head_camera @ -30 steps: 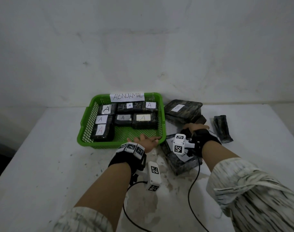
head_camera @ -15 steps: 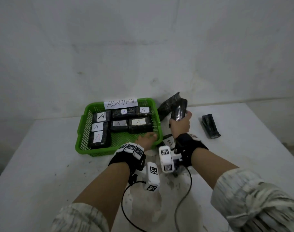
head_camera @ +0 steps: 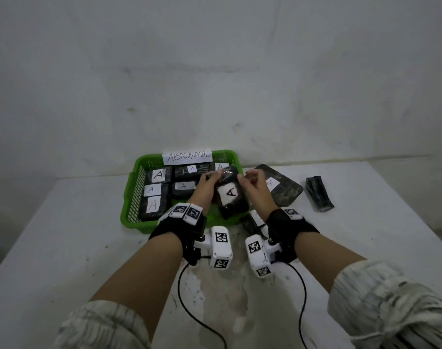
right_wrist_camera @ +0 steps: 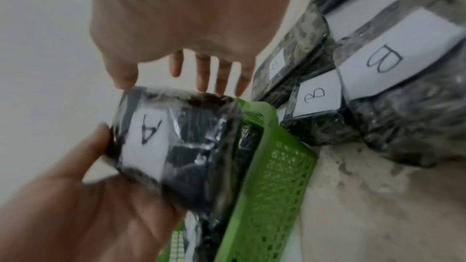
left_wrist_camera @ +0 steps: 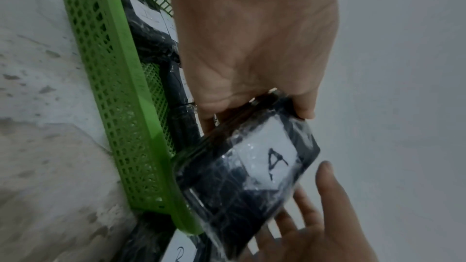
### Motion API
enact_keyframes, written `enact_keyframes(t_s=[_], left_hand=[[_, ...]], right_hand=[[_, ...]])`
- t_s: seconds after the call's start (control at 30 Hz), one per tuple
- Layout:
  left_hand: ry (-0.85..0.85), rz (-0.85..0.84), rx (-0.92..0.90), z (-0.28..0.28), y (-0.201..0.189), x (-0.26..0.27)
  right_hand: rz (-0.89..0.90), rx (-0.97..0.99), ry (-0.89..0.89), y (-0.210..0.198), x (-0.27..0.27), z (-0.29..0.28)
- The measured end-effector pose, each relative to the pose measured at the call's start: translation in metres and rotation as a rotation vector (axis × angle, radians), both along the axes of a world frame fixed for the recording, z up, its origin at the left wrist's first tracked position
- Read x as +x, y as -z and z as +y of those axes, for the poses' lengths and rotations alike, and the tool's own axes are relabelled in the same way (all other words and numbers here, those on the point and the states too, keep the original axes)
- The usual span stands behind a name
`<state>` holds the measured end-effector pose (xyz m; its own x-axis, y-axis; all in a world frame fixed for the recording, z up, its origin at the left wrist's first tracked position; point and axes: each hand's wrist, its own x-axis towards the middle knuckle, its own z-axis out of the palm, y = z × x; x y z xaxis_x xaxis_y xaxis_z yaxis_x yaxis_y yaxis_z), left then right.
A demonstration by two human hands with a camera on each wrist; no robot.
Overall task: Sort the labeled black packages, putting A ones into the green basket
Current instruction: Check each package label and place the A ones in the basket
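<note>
A black package with a white A label (head_camera: 230, 195) (left_wrist_camera: 252, 176) (right_wrist_camera: 181, 146) is held tilted over the front right corner of the green basket (head_camera: 131, 197) (left_wrist_camera: 121, 95) (right_wrist_camera: 272, 186). My left hand (head_camera: 209, 178) (left_wrist_camera: 257, 115) (right_wrist_camera: 75, 186) grips it, thumb on the label side and palm behind. My right hand (head_camera: 250, 178) (right_wrist_camera: 181, 81) (left_wrist_camera: 325, 196) is at the package's other end, its fingers straight and the fingertips just at the edge. Several A packages (head_camera: 154, 205) lie in the basket.
A paper sign reading ABNORMAL (head_camera: 187, 156) stands on the basket's far rim. To the right of the basket lie a large B package (head_camera: 280, 191) (right_wrist_camera: 378, 63), a smaller B package (head_camera: 255, 217) (right_wrist_camera: 315, 97) and an unlabelled black package (head_camera: 318, 193). Camera cables trail over the white table (head_camera: 63, 248).
The right hand carried the package from beside the basket's far right corner to over its front right corner. The left hand rose from the basket's front rim and took hold; the right fingers straightened.
</note>
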<state>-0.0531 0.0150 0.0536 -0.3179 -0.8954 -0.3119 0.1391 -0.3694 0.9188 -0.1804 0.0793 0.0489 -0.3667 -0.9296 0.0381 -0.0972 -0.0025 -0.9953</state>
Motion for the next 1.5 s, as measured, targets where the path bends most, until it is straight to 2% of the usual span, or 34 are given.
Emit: enact_keyframes(t_s=[0.1,0.27,0.37,0.5,0.73,0.9,1.0,1.1,1.23,1.37,1.5], left_hand=[[0.069,0.016,-0.01,0.009,-0.003,0.001],[0.102,-0.008,-0.073,0.018,-0.002,0.01],[0.052,-0.037,-0.109,0.016,0.001,0.018],[0.07,-0.029,-0.089,0.027,-0.005,0.021],[0.087,-0.049,-0.132,0.047,0.001,0.027],[0.077,-0.021,-0.08,0.053,-0.001,0.031],[0.08,-0.066,-0.132,0.056,0.001,0.034],[0.054,-0.05,-0.136,0.06,-0.001,0.034],[0.098,0.039,-0.048,0.063,-0.003,0.033],[0.107,-0.014,-0.09,0.065,-0.003,0.033],[0.086,0.005,-0.091,0.069,-0.003,0.033]], right_hand=[[-0.195,0.144,-0.101,-0.006,0.003,-0.001],[-0.258,0.196,-0.114,-0.009,0.014,-0.003],[-0.325,0.237,-0.179,-0.011,0.014,0.001],[-0.393,0.236,-0.209,-0.015,0.01,0.007],[-0.391,0.26,-0.24,-0.01,0.008,0.016],[-0.422,0.239,-0.197,-0.008,0.011,0.016],[-0.469,0.248,-0.269,-0.009,0.011,0.018],[-0.434,0.254,-0.36,-0.009,0.011,0.022],[-0.376,0.245,-0.307,-0.006,0.008,0.025],[-0.43,0.229,-0.367,-0.004,0.009,0.029],[-0.403,0.213,-0.394,-0.004,0.008,0.032]])
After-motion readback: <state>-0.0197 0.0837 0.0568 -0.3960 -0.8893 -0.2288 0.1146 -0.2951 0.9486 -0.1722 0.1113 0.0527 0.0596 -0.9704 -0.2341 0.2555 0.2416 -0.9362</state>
